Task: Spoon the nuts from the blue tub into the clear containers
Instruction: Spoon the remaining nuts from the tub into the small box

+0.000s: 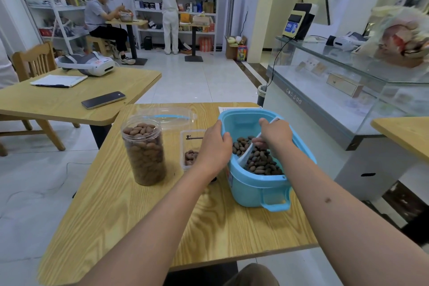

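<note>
Head view. The left hand (214, 144) grips the near-left rim of the blue tub (257, 183), fingers curled over the edge, steadying it on the wooden surface (130, 211). The right hand (276, 134) reaches into the tub, its grip closed round the handle of a white scoop (247, 154) whose blade lies among the nuts (262, 162) — dark brown, heaped toward the near end of the tub.

Two clear containers stand to the left of the tub: a tall round jar (144, 150), open and filled nearly to its mouth, and a low rectangular box (191, 148), just beside the tub, holding only a small cluster of nuts and partly hidden by the left wrist. A clear lid with a blue seal (169, 117) lies behind the jar.

Likely hazards from here:
- An overfilled scoop would probably shed nuts as it clears the tub rim.
- The left forearm crosses over the low box, so the scoop's path to it is obstructed unless that arm shifts — a collision could tip the load.
- The jar appears to have almost no room; further nuts would likely roll off onto the surface.
- The tub sits near the right edge of the surface; a hard dig against its wall might slide it if the left hand loosens.
</note>
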